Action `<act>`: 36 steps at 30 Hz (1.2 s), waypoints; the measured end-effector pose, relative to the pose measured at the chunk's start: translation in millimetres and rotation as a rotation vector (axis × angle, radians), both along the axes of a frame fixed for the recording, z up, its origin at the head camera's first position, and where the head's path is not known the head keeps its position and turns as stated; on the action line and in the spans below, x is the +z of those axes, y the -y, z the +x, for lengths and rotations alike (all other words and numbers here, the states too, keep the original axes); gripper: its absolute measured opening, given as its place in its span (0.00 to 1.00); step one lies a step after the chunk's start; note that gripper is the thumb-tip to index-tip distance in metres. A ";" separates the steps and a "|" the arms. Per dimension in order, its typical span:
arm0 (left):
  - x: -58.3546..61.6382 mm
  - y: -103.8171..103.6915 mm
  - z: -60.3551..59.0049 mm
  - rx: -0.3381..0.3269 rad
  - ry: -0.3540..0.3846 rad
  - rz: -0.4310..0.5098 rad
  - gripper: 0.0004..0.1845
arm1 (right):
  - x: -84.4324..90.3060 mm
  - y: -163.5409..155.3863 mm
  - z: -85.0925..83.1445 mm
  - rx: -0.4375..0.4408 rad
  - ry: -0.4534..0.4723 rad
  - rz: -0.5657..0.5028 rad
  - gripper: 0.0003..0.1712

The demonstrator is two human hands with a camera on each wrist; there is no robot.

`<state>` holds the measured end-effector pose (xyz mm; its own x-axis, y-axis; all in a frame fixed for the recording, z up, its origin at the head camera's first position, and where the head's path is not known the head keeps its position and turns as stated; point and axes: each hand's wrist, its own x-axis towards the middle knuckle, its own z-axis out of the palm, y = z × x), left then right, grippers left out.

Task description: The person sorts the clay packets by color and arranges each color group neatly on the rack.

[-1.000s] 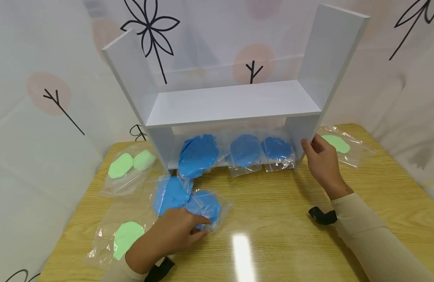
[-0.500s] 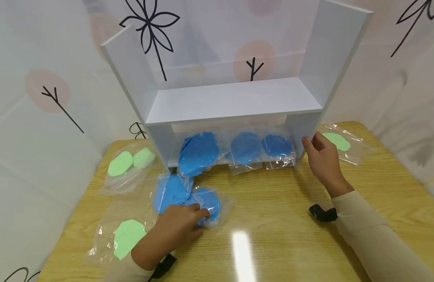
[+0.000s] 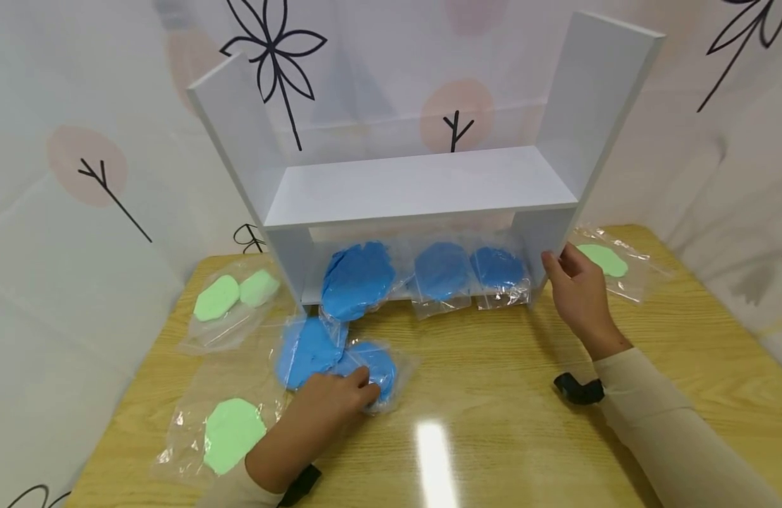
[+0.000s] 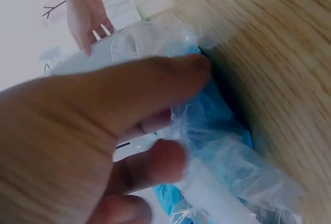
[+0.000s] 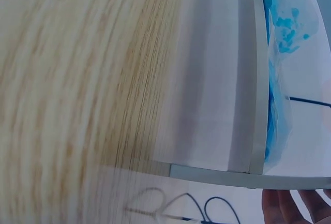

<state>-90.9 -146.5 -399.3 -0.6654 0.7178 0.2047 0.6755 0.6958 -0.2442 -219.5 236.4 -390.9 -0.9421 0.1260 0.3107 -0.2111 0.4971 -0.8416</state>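
My left hand (image 3: 336, 402) reaches over a clear zip bag with a flattened blue clay piece (image 3: 378, 363) on the table. In the left wrist view, thumb and index fingertip stand apart, with the blue bag (image 4: 207, 110) just beyond them. Under it and to its left lies another bagged blue clay piece (image 3: 308, 353). My right hand (image 3: 581, 296) touches the outer right side panel of a white shelf unit (image 3: 422, 187); its fingertips meet the panel in the right wrist view. Three bagged blue clay pieces (image 3: 441, 271) stand leaning on the lower shelf.
Bagged light green clay pieces lie on the wooden table (image 3: 486, 423): a pair (image 3: 235, 296) left of the shelf, one (image 3: 232, 434) near the left sleeve, one (image 3: 603, 259) behind the right hand. A patterned cloth (image 3: 378, 85) hangs behind the shelf. Both wrists carry black straps.
The left hand's fingers have shifted slightly up and curled more over the blue clay bag. The right hand stays at the shelf's side panel.
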 end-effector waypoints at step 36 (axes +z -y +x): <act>5.3 -21.3 15.0 0.035 0.051 0.093 0.42 | 0.3 0.7 1.5 0.007 0.002 -0.023 0.29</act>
<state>-76.0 -125.2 -394.0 -0.7011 0.6734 0.2344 0.6602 0.7373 -0.1433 -218.1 235.7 -390.6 -0.9437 0.1265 0.3057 -0.2127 0.4758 -0.8535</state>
